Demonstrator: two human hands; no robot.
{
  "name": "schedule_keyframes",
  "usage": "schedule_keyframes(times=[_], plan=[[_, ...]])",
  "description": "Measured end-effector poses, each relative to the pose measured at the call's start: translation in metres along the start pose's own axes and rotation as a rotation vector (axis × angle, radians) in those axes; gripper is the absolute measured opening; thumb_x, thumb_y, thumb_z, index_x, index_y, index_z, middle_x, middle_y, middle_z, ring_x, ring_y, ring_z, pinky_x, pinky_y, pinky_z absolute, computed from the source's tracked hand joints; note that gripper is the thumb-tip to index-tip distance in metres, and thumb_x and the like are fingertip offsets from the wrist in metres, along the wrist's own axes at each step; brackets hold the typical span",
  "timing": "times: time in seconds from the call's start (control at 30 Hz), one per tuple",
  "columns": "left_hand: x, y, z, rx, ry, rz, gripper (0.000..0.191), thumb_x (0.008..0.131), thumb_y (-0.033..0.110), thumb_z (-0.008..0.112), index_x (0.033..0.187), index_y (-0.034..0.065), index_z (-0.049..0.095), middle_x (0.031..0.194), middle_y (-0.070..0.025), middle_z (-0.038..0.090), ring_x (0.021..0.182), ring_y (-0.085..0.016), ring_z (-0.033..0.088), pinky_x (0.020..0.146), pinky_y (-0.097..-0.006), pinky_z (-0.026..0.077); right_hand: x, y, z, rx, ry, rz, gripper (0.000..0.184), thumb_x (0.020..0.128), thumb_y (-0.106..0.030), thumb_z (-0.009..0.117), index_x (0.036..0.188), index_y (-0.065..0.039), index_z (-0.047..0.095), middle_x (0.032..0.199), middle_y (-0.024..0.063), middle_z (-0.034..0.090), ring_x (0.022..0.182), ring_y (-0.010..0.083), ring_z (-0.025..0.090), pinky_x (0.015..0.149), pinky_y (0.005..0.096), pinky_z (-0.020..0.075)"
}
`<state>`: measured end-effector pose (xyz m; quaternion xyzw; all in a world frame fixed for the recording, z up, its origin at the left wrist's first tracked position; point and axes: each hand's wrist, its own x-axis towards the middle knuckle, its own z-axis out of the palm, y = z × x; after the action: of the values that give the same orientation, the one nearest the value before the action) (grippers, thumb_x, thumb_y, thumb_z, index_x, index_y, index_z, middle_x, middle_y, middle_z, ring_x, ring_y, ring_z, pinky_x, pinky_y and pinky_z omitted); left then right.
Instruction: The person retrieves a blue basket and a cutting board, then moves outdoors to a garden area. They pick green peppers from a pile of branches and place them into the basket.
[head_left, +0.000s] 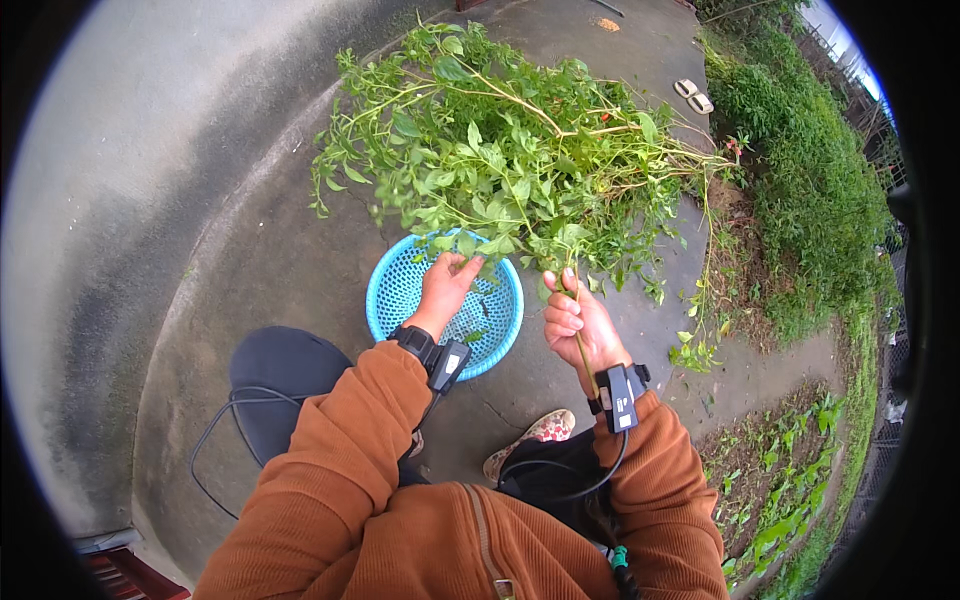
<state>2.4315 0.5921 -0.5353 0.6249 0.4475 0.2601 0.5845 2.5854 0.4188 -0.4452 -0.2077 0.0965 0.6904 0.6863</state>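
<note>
My right hand (581, 319) is closed around the stem of a leafy green branch (517, 202), whose cut end runs down along my wrist. Over the blue plastic basket (373, 292), my left hand (448, 289) has its thumb and fingertips together at the leaves on the branch's near side; whether they pinch a leaf is hard to tell. A few green leaves (474, 336) lie inside the basket. Beyond both hands a large heap of cut leafy plants (480, 112) spreads over the concrete, with a small red fruit (605, 117) among the stems.
A concrete wall (150, 135) curves along the left. Pale slippers (694, 96) stand beyond the heap at the right, beside dense green plants (810, 187). A planted bed (780, 472) lies at the lower right. A cable (196, 450) loops over my left knee.
</note>
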Motion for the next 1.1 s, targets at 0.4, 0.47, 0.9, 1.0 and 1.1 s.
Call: schedule_keyframes(times=[0.4, 0.47, 0.9, 1.0, 1.1], plan=[[0.007, -0.024, -0.013, -0.075, -0.122, -0.145, 0.018, 0.090, 0.006, 0.059, 0.107, -0.0006, 0.060, 0.087, -0.0077, 0.064, 0.068, -0.014, 0.062, 0.062, -0.0281, 0.052, 0.002, -0.018, -0.003, 0.014, 0.028, -0.034, 0.027, 0.100, -0.030, 0.051, 0.106, -0.005, 0.058, 0.054, -0.0079, 0.038, 0.040, 0.0035, 0.032, 0.038, 0.0199, 0.0273], [0.007, -0.030, -0.012, 0.122, -0.149, 0.034, 0.017, 0.089, 0.007, 0.061, 0.104, -0.0006, 0.062, 0.086, -0.0066, 0.065, 0.066, -0.013, 0.061, 0.061, -0.0277, 0.051, 0.002, -0.017, -0.002, -0.018, 0.033, -0.042, 0.027, 0.101, -0.029, 0.050, 0.106, -0.004, 0.058, 0.054, -0.0081, 0.038, 0.039, 0.0030, 0.032, 0.038, 0.0194, 0.0275], [0.001, -0.007, -0.016, -0.264, -0.076, -0.162, 0.013, 0.087, 0.007, 0.064, 0.098, -0.0007, 0.064, 0.080, -0.0050, 0.066, 0.065, -0.013, 0.062, 0.058, -0.0254, 0.050, 0.000, -0.030, -0.009, -0.044, 0.040, -0.070, 0.028, 0.098, -0.033, 0.056, 0.103, -0.006, 0.058, 0.054, -0.0082, 0.036, 0.042, 0.0043, 0.031, 0.039, 0.0211, 0.0259], [0.003, -0.005, -0.017, -0.255, -0.078, -0.144, 0.010, 0.088, 0.006, 0.062, 0.096, 0.0011, 0.062, 0.077, -0.0048, 0.064, 0.063, -0.013, 0.061, 0.057, -0.0251, 0.049, 0.000, -0.031, -0.008, -0.010, 0.024, -0.057, 0.028, 0.098, -0.033, 0.055, 0.104, -0.006, 0.058, 0.054, -0.0082, 0.036, 0.041, 0.0044, 0.031, 0.039, 0.0211, 0.0259], [0.003, -0.005, -0.020, -0.234, -0.134, -0.051, 0.006, 0.090, 0.006, 0.058, 0.096, 0.0031, 0.059, 0.074, -0.0047, 0.062, 0.062, -0.012, 0.060, 0.055, -0.0253, 0.049, -0.002, -0.035, -0.006, -0.011, 0.029, -0.102, 0.028, 0.098, -0.033, 0.054, 0.104, -0.006, 0.058, 0.053, -0.0082, 0.036, 0.040, 0.0045, 0.031, 0.038, 0.0210, 0.0257]])
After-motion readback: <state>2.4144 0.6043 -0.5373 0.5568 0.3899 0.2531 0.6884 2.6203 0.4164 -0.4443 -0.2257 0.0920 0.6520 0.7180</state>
